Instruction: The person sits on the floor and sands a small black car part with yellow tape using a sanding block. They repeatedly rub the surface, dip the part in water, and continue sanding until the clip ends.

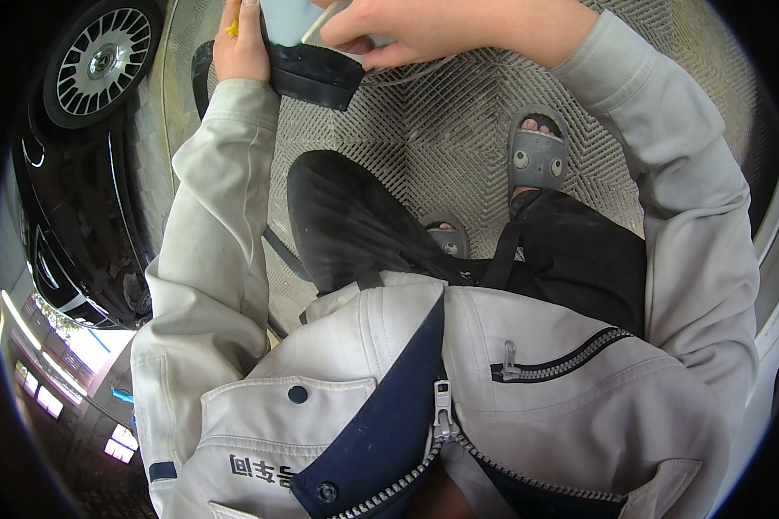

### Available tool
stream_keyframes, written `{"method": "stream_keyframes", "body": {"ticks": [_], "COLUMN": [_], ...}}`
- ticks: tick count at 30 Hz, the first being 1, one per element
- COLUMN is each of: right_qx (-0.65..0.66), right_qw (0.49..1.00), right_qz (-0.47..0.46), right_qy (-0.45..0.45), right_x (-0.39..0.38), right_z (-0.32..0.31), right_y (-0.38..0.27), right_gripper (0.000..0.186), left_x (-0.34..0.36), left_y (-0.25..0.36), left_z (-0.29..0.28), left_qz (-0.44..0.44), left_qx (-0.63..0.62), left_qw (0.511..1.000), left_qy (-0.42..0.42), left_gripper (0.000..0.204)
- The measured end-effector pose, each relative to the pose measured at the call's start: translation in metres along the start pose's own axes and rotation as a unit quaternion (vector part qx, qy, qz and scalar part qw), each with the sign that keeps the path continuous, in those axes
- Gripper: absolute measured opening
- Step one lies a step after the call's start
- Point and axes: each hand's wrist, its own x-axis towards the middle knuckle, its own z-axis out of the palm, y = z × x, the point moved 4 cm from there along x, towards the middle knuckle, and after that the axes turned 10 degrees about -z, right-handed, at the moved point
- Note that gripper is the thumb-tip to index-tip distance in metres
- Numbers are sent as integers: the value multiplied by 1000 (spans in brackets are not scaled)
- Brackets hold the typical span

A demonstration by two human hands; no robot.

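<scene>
At the top edge, my left hand (241, 50) is closed along the left side of a pale blue, smooth-faced object (287, 19) with a thick black end piece (316, 78). A small yellow bit (233, 28) sits at its fingers. My right hand (407, 30) reaches in from the right, fingers bent and pinched on a thin cream-coloured flat piece (320, 24) over the pale blue face. Its lower fingertips lie close beside the black end piece. The upper part of the object is cut off by the frame, so its kind cannot be told.
A black car with a multi-spoke wheel (104, 62) stands on the left. Below my hands is ribbed grey floor matting (441, 112). My legs in black trousers (355, 216) are bent, with grey slippers (538, 151) on my feet. A thin pale cable (407, 78) runs behind the black piece.
</scene>
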Motion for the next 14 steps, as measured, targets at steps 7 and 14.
{"method": "stream_keyframes", "body": {"ticks": [7, 14], "right_qx": [11, 19], "right_qw": [1000, 999], "right_qz": [1, -5], "right_qy": [15, -25], "right_x": [-1, -3], "right_z": [-1, -5], "right_y": [-1, 8], "right_gripper": [15, 17], "left_x": [2, 5], "left_y": [0, -6], "left_z": [-1, -5], "left_qz": [11, 9], "left_qx": [43, 65], "left_qw": [999, 998], "left_qy": [12, 15], "left_gripper": [57, 59]}}
